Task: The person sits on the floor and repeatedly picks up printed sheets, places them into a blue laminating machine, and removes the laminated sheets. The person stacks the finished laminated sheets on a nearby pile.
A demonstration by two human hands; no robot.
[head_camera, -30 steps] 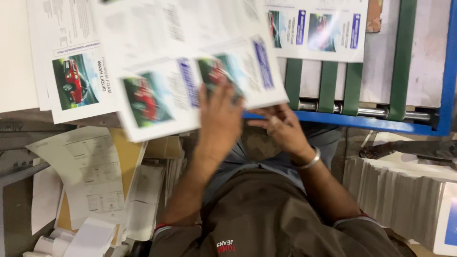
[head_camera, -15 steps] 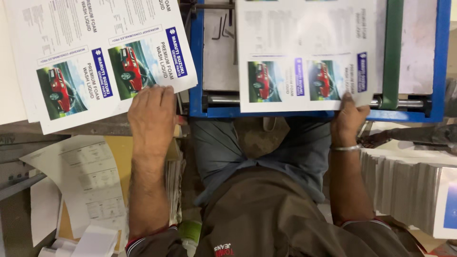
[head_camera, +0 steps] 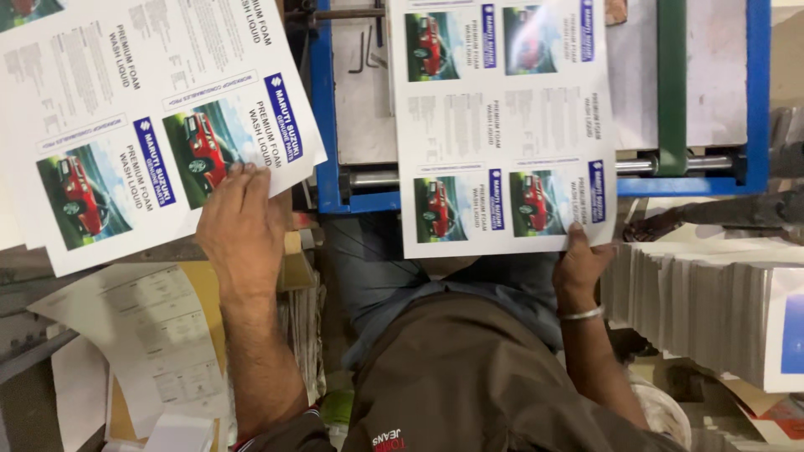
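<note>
Left hand (head_camera: 241, 224) lies flat on the corner of a printed label sheet (head_camera: 151, 125) left of the blue machine frame (head_camera: 325, 109). Right hand (head_camera: 579, 259) only pinches another label sheet's (head_camera: 507, 125) bottom corner over the frame, so I'd guess it could sag, crease or slip.

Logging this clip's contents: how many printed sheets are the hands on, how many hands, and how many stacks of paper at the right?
Printed sheets with red car pictures: 2, the left sheet and the right sheet
Hands: 2, left hand and right hand
Paper stacks at right: 1, the paper stack
Total: 5
</note>
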